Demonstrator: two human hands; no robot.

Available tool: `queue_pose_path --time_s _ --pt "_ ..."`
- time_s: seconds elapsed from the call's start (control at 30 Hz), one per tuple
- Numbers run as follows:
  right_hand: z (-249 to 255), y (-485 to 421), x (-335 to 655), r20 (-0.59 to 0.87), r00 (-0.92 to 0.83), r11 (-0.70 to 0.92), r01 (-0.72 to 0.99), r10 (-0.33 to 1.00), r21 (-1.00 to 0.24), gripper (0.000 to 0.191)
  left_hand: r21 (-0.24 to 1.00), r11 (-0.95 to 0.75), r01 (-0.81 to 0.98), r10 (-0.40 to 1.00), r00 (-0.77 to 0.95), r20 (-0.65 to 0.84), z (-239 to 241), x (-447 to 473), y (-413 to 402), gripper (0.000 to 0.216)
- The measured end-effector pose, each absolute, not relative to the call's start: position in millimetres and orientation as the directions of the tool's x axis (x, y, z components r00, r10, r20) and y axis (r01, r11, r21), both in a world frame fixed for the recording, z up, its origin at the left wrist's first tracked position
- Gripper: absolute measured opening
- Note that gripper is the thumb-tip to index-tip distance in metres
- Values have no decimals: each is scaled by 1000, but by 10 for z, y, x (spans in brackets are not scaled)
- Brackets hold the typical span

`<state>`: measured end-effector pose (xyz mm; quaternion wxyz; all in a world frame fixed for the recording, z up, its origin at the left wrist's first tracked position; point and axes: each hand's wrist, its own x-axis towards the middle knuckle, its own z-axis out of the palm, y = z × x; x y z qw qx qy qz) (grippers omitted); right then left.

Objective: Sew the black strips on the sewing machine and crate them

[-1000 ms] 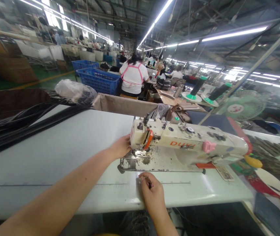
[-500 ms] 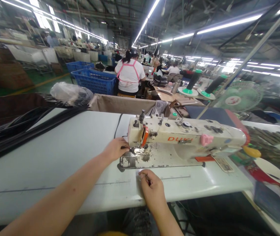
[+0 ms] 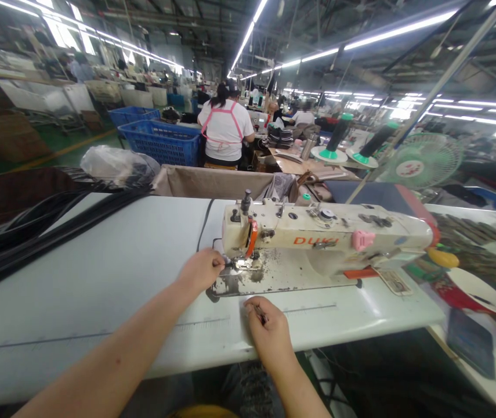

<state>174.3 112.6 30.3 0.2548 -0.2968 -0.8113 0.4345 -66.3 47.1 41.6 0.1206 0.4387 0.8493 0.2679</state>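
A cream sewing machine [image 3: 326, 235] with an orange guard stands on a white table [image 3: 100, 273]. My left hand [image 3: 201, 269] is at the needle end of the machine, fingers pinched together at the presser foot [image 3: 241, 264]; what they hold is too small to name. My right hand [image 3: 267, 331] rests on the table just in front of the metal needle plate [image 3: 269, 278], fingers curled round a small dark tool [image 3: 260, 314].
A bundle of black straps [image 3: 34, 223] lies along the table's left side beside a plastic bag [image 3: 115, 164]. Two thread cones [image 3: 339, 139], a green fan [image 3: 424, 159] and a white bowl [image 3: 478, 290] stand to the right. A person in a pink apron [image 3: 225, 130] sits ahead by blue crates [image 3: 160, 142].
My left hand has drawn back from under the machine head to its left end and pinched at the presser foot. The right hand has hardly moved. The view tilted down slightly.
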Motion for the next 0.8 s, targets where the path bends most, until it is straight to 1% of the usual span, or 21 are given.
queue_pose_path --time_s 0.23,0.33,0.43,0.53,0.63,0.8 --pt "303 1108 1747 161 -701 440 238 695 -866 24 574 427 699 840 -542 35 442 -676 473 12" --pt "312 1104 1735 174 -696 447 231 697 -864 23 570 400 718 857 -514 46 444 -670 417 18" --pt "328 1101 1730 173 -695 445 230 697 -866 22 534 378 756 868 -491 81 436 -676 332 23" --pt "364 1092 1737 153 -702 434 240 696 -868 21 466 378 800 863 -487 136 422 -691 238 19" --pt "397 1081 1743 135 -708 422 247 693 -872 20 420 413 808 838 -518 172 399 -699 161 19" --pt "404 1077 1745 128 -717 417 241 685 -877 21 411 429 805 808 -545 224 333 -676 102 21"
